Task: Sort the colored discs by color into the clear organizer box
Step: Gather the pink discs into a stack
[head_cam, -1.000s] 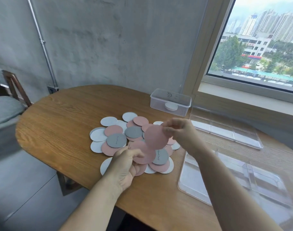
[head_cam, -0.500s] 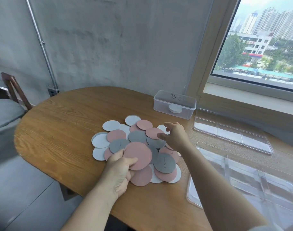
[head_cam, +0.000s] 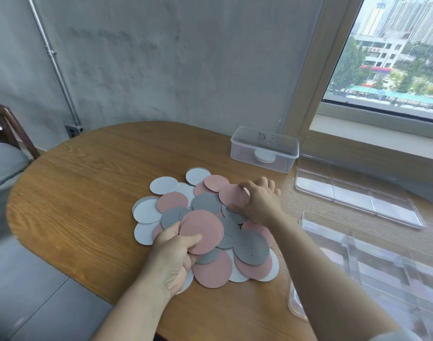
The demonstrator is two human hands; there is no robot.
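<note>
Where the rounded, wood-grained desk curves in at the left, a loose pile of thin, matte round discs in pink, grey and white lies overlapped on it. The left hand curls thumb and fingers around a large pink disc over the pile's near side. The right hand pinches the rim of a second pink disc at the pile's far right. Beyond stand a small lidded clear plastic tub and a flat three-section clear tray. The clear organizer box, with upright dividers, sits nearest on the right.
</note>
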